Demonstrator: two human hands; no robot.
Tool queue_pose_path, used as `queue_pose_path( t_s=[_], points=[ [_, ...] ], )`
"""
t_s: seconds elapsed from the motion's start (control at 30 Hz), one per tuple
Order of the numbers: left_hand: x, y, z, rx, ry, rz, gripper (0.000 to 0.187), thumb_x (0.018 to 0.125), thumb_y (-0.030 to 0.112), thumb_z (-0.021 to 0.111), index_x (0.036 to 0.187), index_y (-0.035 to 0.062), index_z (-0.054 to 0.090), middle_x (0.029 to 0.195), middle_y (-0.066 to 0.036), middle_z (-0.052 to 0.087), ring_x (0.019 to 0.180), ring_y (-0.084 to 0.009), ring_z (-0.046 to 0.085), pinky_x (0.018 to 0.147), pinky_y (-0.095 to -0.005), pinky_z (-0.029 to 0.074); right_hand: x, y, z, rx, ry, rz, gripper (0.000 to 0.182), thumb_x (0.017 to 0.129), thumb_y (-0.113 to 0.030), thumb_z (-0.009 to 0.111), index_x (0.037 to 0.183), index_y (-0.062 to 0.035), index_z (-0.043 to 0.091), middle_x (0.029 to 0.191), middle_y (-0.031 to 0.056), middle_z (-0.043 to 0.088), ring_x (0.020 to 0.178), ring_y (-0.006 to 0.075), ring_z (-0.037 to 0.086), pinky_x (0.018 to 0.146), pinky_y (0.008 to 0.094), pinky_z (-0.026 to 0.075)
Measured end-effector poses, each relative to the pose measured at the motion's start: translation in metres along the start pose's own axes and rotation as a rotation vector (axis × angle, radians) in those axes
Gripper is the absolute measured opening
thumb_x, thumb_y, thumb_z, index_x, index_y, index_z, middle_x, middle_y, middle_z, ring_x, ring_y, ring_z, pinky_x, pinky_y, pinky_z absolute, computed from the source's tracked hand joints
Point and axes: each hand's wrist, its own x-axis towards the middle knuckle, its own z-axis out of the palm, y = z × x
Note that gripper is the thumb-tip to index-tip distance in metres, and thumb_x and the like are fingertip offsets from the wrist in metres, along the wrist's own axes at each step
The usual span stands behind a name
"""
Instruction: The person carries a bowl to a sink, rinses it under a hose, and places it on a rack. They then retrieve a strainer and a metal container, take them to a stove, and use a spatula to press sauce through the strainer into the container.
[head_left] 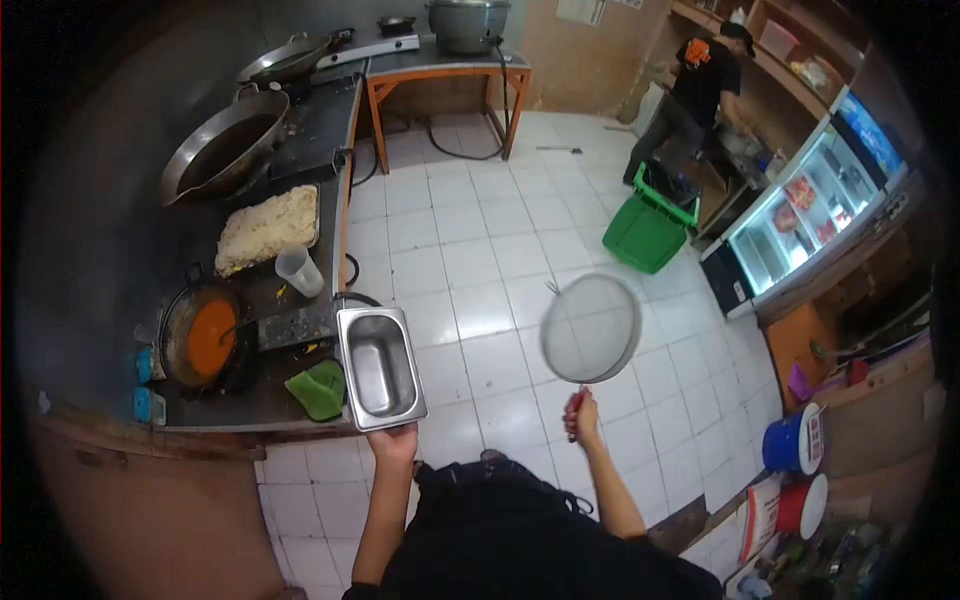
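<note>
My left hand [393,441] grips the near end of an empty rectangular steel food pan [381,367], held beside the counter edge with its opening facing up. The fingers are partly hidden under the pan. In my right hand [584,413] is the red handle of a round mesh strainer [590,328], held out over the floor. The strainer's mesh looks empty. Just left of the pan, a green cloth [317,389] lies on the counter. Farther left sits a wok of orange sauce [211,332] with a utensil in it.
On the left counter [300,150] are a tray of pale crumbly food [268,228], a clear plastic cup [299,270] and a big dark wok [228,145]. A co-worker [700,95] bends at the back right, near a green bin [648,230] and a glass-door fridge [800,205]. Buckets [788,443] line the right.
</note>
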Motion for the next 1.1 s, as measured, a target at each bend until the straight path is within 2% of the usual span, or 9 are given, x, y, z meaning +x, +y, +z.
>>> queue_pose_path(
  t_s=[0.03, 0.13, 0.33, 0.57, 0.67, 0.8, 0.9, 1.03, 1.1],
  points=[
    [0.006, -0.001, -0.016, 0.038, -0.036, 0.028, 0.048, 0.088, 0.047, 0.054, 0.122, 0.0143, 0.054, 0.123, -0.002, 0.057, 0.109, -0.024, 0.056, 0.092, -0.0434, 0.049, 0.02, 0.041, -0.029, -0.046, 0.134, 0.188, 0.058, 0.094, -0.057, 0.031, 0.056, -0.0138, 0.037, 0.04, -0.0015, 0.031, 0.029, 0.0114, 0.027, 0.028, 0.0281, 0.019],
    [-0.02, 0.0, -0.01, -0.003, 0.142, 0.044, 0.041, 0.09, 0.041, 0.052, 0.117, 0.011, 0.054, 0.119, -0.007, 0.057, 0.105, -0.0263, 0.058, 0.084, -0.0463, 0.052, 0.027, 0.081, -0.059, -0.093, 0.381, 0.132, 0.06, 0.092, -0.062, 0.031, 0.056, -0.0141, 0.038, 0.04, -0.0018, 0.03, 0.03, 0.011, 0.028, 0.029, 0.0272, 0.019],
    [-0.029, -0.003, -0.029, -0.009, 0.128, 0.046, 0.038, 0.091, 0.038, 0.052, 0.115, 0.01, 0.059, 0.115, -0.006, 0.062, 0.103, -0.0259, 0.061, 0.086, -0.0437, 0.054, 0.023, -0.024, -0.048, -0.058, 0.017, 0.239, 0.058, 0.093, -0.059, 0.034, 0.057, -0.0128, 0.04, 0.045, -0.0012, 0.037, 0.033, 0.0107, 0.033, 0.031, 0.0271, 0.023],
    [-0.035, 0.003, -0.047, -0.04, -0.007, 0.091, 0.046, 0.089, 0.045, 0.05, 0.112, 0.0056, 0.055, 0.106, -0.011, 0.061, 0.09, -0.0269, 0.063, 0.076, -0.0432, 0.056, 0.016, -0.098, 0.039, -0.401, -0.17, -0.181, 0.058, 0.094, -0.049, 0.046, 0.056, -0.0063, 0.046, 0.046, 0.001, 0.043, 0.034, 0.009, 0.034, 0.032, 0.0265, 0.026],
    [-0.044, 0.013, -0.045, -0.051, 0.003, 0.144, 0.044, 0.088, 0.044, 0.051, 0.11, 0.006, 0.056, 0.102, -0.011, 0.063, 0.088, -0.0254, 0.064, 0.071, -0.0384, 0.057, -0.005, -0.162, 0.082, -0.26, -0.341, -0.485, 0.057, 0.095, -0.047, 0.046, 0.053, -0.0079, 0.043, 0.045, -0.002, 0.039, 0.034, 0.008, 0.03, 0.032, 0.0265, 0.021],
    [-0.089, 0.025, -0.033, -0.129, -0.003, 0.21, 0.038, 0.087, 0.042, 0.054, 0.106, 0.0097, 0.06, 0.098, -0.007, 0.065, 0.088, -0.023, 0.064, 0.07, -0.0349, 0.058, -0.051, -0.233, 0.139, 0.0, -0.509, -0.482, 0.056, 0.096, -0.043, 0.047, 0.051, -0.0112, 0.038, 0.045, -0.0047, 0.035, 0.039, 0.0053, 0.029, 0.037, 0.0243, 0.019],
    [-0.102, 0.039, -0.07, -0.242, 0.133, 0.285, 0.034, 0.085, 0.041, 0.057, 0.101, 0.0115, 0.063, 0.1, -0.005, 0.065, 0.087, -0.0231, 0.065, 0.075, -0.0404, 0.056, -0.033, -0.198, 0.186, 0.009, -0.587, -0.594, 0.055, 0.096, -0.041, 0.048, 0.051, -0.0116, 0.038, 0.045, -0.0045, 0.035, 0.039, 0.0049, 0.03, 0.038, 0.024, 0.019],
    [-0.13, 0.053, -0.123, -0.35, 0.223, 0.475, 0.031, 0.089, 0.034, 0.053, 0.106, 0.0107, 0.064, 0.102, -0.005, 0.066, 0.088, -0.0227, 0.065, 0.082, -0.0378, 0.054, -0.048, -0.142, 0.208, -0.476, -0.535, -0.694, 0.051, 0.094, -0.035, 0.054, 0.054, -0.0055, 0.041, 0.047, -0.003, 0.031, 0.046, 0.0067, 0.028, 0.043, 0.0282, 0.021],
    [-0.142, 0.06, -0.164, -0.406, 0.16, 0.568, 0.03, 0.089, 0.034, 0.053, 0.106, 0.0116, 0.064, 0.101, -0.005, 0.067, 0.089, -0.0227, 0.065, 0.084, -0.0388, 0.053, -0.067, -0.136, 0.21, -0.25, -0.635, -0.813, 0.057, 0.092, -0.042, 0.054, 0.05, -0.008, 0.038, 0.046, -0.0028, 0.033, 0.045, 0.0064, 0.029, 0.042, 0.0275, 0.022]
  ],
)
